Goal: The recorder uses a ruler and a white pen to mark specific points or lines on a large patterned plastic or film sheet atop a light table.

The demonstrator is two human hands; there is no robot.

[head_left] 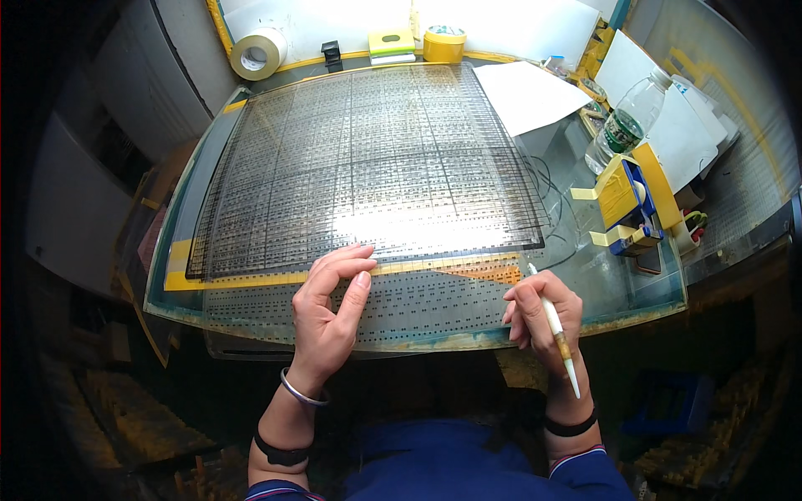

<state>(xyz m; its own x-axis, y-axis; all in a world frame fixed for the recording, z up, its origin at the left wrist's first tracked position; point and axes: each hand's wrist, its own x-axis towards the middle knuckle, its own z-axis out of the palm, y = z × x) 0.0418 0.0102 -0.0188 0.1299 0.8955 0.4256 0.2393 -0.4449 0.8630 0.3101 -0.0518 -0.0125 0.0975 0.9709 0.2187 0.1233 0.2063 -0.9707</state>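
Note:
A large translucent sheet (359,167), printed with a dense black grid of small marks, lies on the glass worktable (576,225). My left hand (330,305) rests at the sheet's near edge, thumb apart from the lightly bent fingers, holding nothing. Between the fingers and thumb of my right hand (543,317) is a slim white pen-shaped tool (554,324) with a brownish band, its upper end pointing to the sheet's near right corner. I cannot make out its exact kind. Yellow tape (180,265) borders the sheet on the left and near sides.
At the back stand a tape roll (259,54), a black clip (332,55), a yellow-green box (391,43) and a yellow round tub (444,44). White paper (530,96), a plastic bottle (631,121) and a blue-yellow tape dispenser (626,200) are at right.

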